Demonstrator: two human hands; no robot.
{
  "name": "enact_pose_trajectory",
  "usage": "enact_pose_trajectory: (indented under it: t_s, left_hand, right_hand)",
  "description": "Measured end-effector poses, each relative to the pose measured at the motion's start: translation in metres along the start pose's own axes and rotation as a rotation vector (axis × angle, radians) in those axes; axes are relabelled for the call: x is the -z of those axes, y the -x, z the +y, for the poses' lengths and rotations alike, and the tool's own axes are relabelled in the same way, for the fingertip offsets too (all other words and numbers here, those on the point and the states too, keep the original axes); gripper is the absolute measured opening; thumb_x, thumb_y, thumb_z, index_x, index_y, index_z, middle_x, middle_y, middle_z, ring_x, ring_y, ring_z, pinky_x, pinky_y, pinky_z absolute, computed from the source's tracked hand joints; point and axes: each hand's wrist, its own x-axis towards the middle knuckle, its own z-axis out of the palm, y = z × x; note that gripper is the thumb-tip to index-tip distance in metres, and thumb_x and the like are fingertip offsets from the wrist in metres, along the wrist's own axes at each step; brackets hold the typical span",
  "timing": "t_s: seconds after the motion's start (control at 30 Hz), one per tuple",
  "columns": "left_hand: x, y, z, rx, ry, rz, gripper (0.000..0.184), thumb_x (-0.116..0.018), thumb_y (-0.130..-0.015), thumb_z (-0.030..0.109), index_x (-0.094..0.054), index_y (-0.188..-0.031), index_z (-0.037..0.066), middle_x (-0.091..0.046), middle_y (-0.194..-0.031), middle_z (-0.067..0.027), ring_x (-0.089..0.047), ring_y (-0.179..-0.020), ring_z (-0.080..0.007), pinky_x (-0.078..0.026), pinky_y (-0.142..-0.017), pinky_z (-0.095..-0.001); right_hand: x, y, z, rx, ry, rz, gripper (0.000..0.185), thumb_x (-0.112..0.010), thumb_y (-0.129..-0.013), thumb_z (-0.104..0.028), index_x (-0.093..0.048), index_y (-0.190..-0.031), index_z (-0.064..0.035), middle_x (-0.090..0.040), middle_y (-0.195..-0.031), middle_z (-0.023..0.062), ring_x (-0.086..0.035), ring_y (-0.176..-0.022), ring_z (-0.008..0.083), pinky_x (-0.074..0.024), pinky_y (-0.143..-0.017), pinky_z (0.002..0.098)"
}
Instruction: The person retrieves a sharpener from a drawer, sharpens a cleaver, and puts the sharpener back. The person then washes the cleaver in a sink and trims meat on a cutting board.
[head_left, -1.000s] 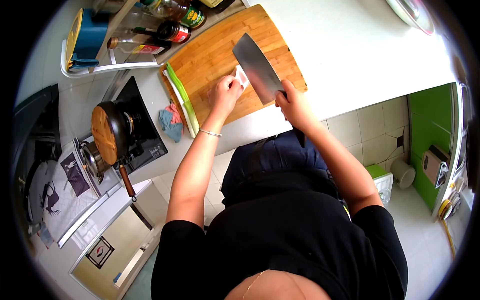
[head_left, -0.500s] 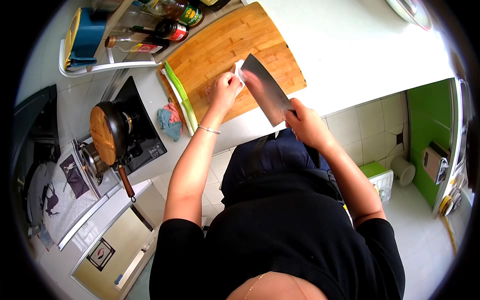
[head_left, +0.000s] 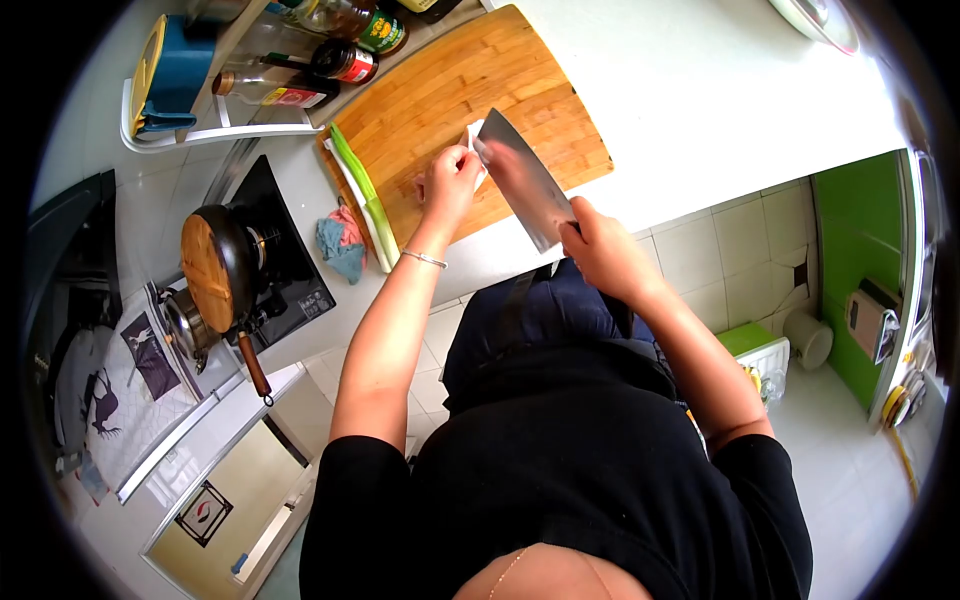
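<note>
Cleaver (head_left: 525, 185) sits nearer than a second ago, far end beside the pale meat piece (head_left: 475, 129) mid-board, left hand (head_left: 452, 186) fingers pinched on the meat, right hand (head_left: 603, 250) fingers clamped round the handle; cutting apparently mid-stroke.

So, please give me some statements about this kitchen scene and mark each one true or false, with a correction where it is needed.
1. The right hand holds a cleaver. True.
2. Both hands grip the cleaver. False: only the right does.
3. The left hand touches a pale piece on the cutting board. True.
4. Both wrists are bare. False: a bracelet circles the left one.
5. A green stalk lies along one edge of the board. True.
6. No lid is in view. False: a wooden lid sits on the dark pan.
</note>
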Motion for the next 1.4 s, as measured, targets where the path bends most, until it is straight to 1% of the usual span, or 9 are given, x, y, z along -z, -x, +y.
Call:
enact_pose_trajectory:
  t_s: [0.27,0.37,0.5,0.6,0.7,0.77,0.9,1.23,1.4]
  left_hand:
    - [0.003,0.006,0.008,-0.019,-0.068,-0.022,0.025,-0.055,-0.081,0.017,-0.053,-0.064,-0.001,-0.057,-0.065,-0.0105,-0.053,-0.061,-0.0214,-0.039,-0.059,-0.0342]
    - [0.005,0.004,0.003,-0.045,-0.04,-0.04,0.02,-0.054,-0.085,0.015,-0.058,-0.072,0.0,-0.057,-0.064,-0.0032,-0.052,-0.058,-0.0086,-0.042,-0.054,-0.0246]
    - [0.003,0.005,-0.004,-0.225,-0.2,0.017,0.02,-0.056,-0.084,0.015,-0.056,-0.071,-0.001,-0.056,-0.064,-0.0045,-0.053,-0.058,-0.0112,-0.043,-0.054,-0.0268]
    - [0.002,0.009,0.002,-0.503,-0.324,0.064,0.023,-0.057,-0.084,0.015,-0.053,-0.068,-0.002,-0.055,-0.064,-0.0073,-0.053,-0.057,-0.0164,-0.043,-0.056,-0.0302]
    - [0.005,0.01,0.01,-0.414,-0.363,0.046,0.025,-0.058,-0.084,0.019,-0.056,-0.069,-0.001,-0.058,-0.066,-0.0103,-0.055,-0.058,-0.0215,-0.044,-0.057,-0.0333]
    - [0.007,0.01,0.022,0.067,-0.268,0.024,0.032,-0.056,-0.081,0.038,-0.063,-0.073,0.007,-0.064,-0.073,-0.0105,-0.06,-0.072,-0.0284,-0.041,-0.071,-0.0395]
    - [0.011,-0.004,0.034,0.245,-0.391,-0.03,0.033,-0.053,-0.079,0.038,-0.066,-0.079,0.008,-0.067,-0.08,-0.0108,-0.063,-0.081,-0.0298,-0.044,-0.076,-0.0395]
    - [0.004,-0.009,0.028,0.338,-0.204,-0.133,0.023,-0.053,-0.075,0.022,-0.065,-0.065,0.005,-0.064,-0.06,-0.0059,-0.063,-0.057,-0.0186,-0.048,-0.06,-0.0314]
    - [-0.005,0.017,0.044,0.274,-0.034,0.145,0.021,-0.053,-0.075,0.014,-0.062,-0.064,-0.002,-0.06,-0.053,-0.0077,-0.058,-0.047,-0.0125,-0.045,-0.049,-0.0264]
  right_hand:
    - [-0.021,-0.03,0.018,0.146,0.0,0.14,0.016,-0.047,-0.085,-0.014,-0.044,-0.086,0.0019,-0.057,-0.073,0.0292,-0.055,-0.074,0.0467,-0.043,-0.066,0.0518]
    - [-0.009,-0.047,0.017,0.11,0.143,0.081,0.021,-0.046,-0.087,-0.02,-0.046,-0.085,0.0006,-0.061,-0.067,0.0168,-0.06,-0.061,0.0313,-0.0473,-0.057,0.0397]
    - [0.019,-0.069,-0.001,0.025,0.053,-0.098,0.02,-0.044,-0.087,-0.02,-0.049,-0.084,-0.0013,-0.058,-0.066,0.0093,-0.055,-0.049,0.0181,-0.0457,-0.046,0.0315]
    - [0.029,-0.079,-0.014,0.028,0.143,-0.139,0.024,-0.044,-0.086,-0.02,-0.053,-0.088,0.0019,-0.062,-0.07,0.0174,-0.062,-0.061,0.0295,-0.0489,-0.058,0.0398]
    - [0.026,-0.077,-0.008,0.09,0.177,-0.097,0.022,-0.046,-0.086,-0.02,-0.053,-0.087,0.0018,-0.061,-0.073,0.0208,-0.061,-0.066,0.0348,-0.0477,-0.064,0.0431]
    - [0.018,-0.073,0.001,0.165,0.187,-0.034,0.022,-0.047,-0.085,-0.019,-0.053,-0.087,0.0019,-0.061,-0.074,0.0226,-0.06,-0.069,0.0376,-0.0467,-0.066,0.0449]
    - [0.008,-0.068,0.011,0.269,0.19,0.061,0.019,-0.048,-0.085,-0.018,-0.051,-0.087,0.0011,-0.06,-0.074,0.024,-0.058,-0.073,0.041,-0.0451,-0.066,0.0473]
    - [0.004,-0.06,0.017,0.276,0.223,0.063,0.017,-0.049,-0.087,-0.019,-0.046,-0.088,-0.0016,-0.057,-0.071,0.0247,-0.056,-0.07,0.0429,-0.0429,-0.062,0.0501]
    - [-0.001,-0.054,0.022,0.282,0.222,0.132,0.016,-0.047,-0.088,-0.018,-0.044,-0.089,-0.0024,-0.058,-0.068,0.0252,-0.057,-0.066,0.0434,-0.0436,-0.061,0.0521]
